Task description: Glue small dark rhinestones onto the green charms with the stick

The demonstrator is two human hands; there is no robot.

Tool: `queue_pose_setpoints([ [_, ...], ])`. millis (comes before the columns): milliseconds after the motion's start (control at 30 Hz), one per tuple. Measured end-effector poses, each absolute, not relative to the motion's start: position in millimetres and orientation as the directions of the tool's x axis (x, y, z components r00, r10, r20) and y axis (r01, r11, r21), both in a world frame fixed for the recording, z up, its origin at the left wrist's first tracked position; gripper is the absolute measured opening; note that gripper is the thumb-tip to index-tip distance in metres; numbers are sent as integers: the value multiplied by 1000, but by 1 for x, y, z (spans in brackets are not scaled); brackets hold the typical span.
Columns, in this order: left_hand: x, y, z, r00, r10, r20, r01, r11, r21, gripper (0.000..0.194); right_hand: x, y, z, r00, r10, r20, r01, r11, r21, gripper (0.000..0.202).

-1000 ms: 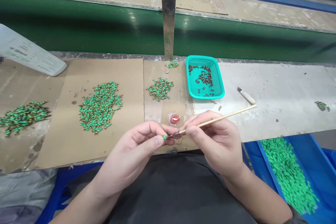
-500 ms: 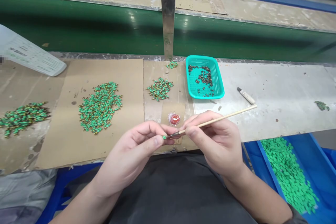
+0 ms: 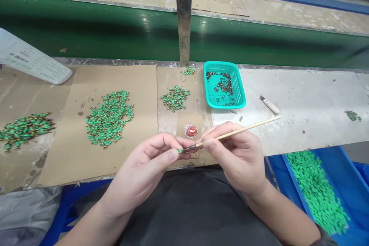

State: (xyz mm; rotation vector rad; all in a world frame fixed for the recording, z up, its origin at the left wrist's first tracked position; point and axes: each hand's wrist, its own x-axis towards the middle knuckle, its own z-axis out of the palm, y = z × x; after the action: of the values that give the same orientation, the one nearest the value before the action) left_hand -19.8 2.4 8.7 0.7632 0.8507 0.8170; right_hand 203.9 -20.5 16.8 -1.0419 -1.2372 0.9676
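Observation:
Between its thumb and fingertips, my left hand (image 3: pixel 152 165) pinches a small green piece (image 3: pixel 180 150). A thin paintbrush (image 3: pixel 239 132) with a pale wooden handle is gripped in my right hand (image 3: pixel 233 157), its dark tip at the green piece. Just beyond my fingertips sits a round red paint container (image 3: pixel 191 131) on a bit of cardboard. Small green-and-gold pieces lie in a large pile (image 3: pixel 109 118) on the cardboard, with a smaller pile (image 3: pixel 175 98) to its right.
A turquoise basket (image 3: pixel 242 100) holds small dark pieces. A short flat brush (image 3: pixel 270 105) lies right of it. Another green pile (image 3: pixel 25 130) and a translucent container (image 3: pixel 34 59) are at the left. A blue tray (image 3: pixel 343 173) of green pieces stands lower right; a metal post (image 3: pixel 184 19) rises behind.

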Motion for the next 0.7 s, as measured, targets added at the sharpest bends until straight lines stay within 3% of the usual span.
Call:
queue_pose_setpoints([
  [467,-21,3,4,446,836,-319,-327,484,812,23,204,-19,16,69,970,233,-74,238,-968,13],
  [700,-30,4,-8,389,859,-334,-319,465,826,21,233,2,9,216,924,315,-188,356,-915,8],
])
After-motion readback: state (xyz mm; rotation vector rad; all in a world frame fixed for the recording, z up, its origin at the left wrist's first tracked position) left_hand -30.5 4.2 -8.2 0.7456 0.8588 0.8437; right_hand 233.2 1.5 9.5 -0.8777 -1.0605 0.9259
